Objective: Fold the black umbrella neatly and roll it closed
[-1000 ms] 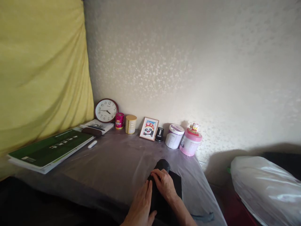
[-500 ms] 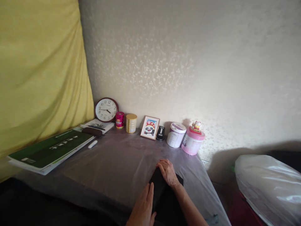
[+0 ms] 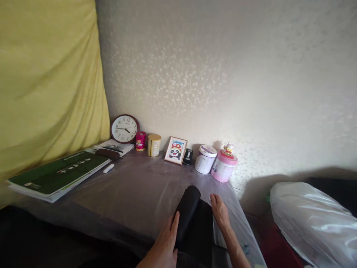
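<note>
Here's the black roll (image 3: 188, 212) on the table (image 3: 125, 193), likely soft and light, best cupped along both sides, left hand (image 3: 166, 238) straight-fingered against it, right hand (image 3: 220, 213) by its flap (image 3: 204, 230), grip impossible to tell.

The light is soft and uneven, strongest on the floral wallpaper (image 3: 240, 149) toward 3 o'clock. Shadows fall to the 9 o'clock side of the purple-lidded canister (image 3: 205, 163) and the clear plastic bag (image 3: 309, 219), so light seems to come from the 3 o'clock side. White glare streaks the bag at 4 o'clock; a faint sheen crosses the grey tablecloth (image 3: 134, 190). Toward 7 o'clock everything sinks into near-black, while the black roll (image 3: 188, 212) at 6 o'clock loses most surface detail. Wide-angle stretching pulls the edges outward — small lettering smears.
</note>
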Demonstrator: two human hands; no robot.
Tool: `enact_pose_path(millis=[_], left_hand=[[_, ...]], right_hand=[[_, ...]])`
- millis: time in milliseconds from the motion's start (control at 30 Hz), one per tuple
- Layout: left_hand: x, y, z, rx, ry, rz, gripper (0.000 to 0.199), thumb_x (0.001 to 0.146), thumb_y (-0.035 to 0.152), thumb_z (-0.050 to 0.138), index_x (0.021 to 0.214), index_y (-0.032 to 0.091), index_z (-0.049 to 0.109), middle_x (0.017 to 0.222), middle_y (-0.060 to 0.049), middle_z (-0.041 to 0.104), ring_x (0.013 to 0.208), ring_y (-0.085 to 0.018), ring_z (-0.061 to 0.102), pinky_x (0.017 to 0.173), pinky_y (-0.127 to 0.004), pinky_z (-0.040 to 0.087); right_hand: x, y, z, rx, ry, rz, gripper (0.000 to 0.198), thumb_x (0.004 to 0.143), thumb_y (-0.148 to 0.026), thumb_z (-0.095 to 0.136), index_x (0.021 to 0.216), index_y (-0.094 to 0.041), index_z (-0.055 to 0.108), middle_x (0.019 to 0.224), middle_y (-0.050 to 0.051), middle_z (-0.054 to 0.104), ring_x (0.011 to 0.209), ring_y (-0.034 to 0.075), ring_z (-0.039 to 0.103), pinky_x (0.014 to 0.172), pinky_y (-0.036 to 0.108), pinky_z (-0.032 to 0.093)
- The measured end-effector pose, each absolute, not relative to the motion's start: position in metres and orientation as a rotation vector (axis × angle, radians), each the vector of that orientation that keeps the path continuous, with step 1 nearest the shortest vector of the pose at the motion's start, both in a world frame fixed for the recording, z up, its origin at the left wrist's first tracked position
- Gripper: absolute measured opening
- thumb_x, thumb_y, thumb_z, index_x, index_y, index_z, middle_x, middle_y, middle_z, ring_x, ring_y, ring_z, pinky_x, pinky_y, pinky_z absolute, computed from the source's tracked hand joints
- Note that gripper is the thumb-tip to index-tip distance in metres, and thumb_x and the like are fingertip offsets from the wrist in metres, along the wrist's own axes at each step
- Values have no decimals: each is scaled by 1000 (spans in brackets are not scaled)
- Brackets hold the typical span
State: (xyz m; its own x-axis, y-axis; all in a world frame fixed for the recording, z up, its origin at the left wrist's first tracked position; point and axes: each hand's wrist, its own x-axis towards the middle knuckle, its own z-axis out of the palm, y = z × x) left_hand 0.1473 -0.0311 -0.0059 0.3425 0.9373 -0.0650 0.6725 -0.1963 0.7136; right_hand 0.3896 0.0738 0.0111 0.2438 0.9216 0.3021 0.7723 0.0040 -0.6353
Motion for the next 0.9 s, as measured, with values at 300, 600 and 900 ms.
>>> enact_pose_path(millis=[300, 600, 900], left_hand=[[153, -32, -3, 1919, 1421, 578, 91, 65, 8, 47, 142, 17, 0, 148, -9, 23, 133, -21, 25, 110, -31, 21], [153, -34, 2, 1901, 1439, 554, 91, 65, 10, 49, 142, 14, 0, 150, -9, 18, 135, -23, 20, 110, -31, 18], [154, -31, -12, 2029, 1502, 555, 91, 60, 2, 48, 141, 7, 8, 149, -12, 18, 135, -21, 22, 110, -27, 19]], right_hand=[[384, 11, -7, -1786, -1358, 589, 47, 75, -58, 43, 92, -19, 61, 80, 7, 69, 76, 25, 64, 64, 32, 47], [355, 22, 9, -1605, -1381, 594, 43, 69, -56, 53, 83, -18, 65, 73, 6, 68, 73, 25, 63, 61, 31, 48], [310, 48, 22, -1504, -1332, 677, 50, 69, -53, 57, 101, -15, 65, 73, 6, 68, 72, 24, 63, 58, 30, 49]])
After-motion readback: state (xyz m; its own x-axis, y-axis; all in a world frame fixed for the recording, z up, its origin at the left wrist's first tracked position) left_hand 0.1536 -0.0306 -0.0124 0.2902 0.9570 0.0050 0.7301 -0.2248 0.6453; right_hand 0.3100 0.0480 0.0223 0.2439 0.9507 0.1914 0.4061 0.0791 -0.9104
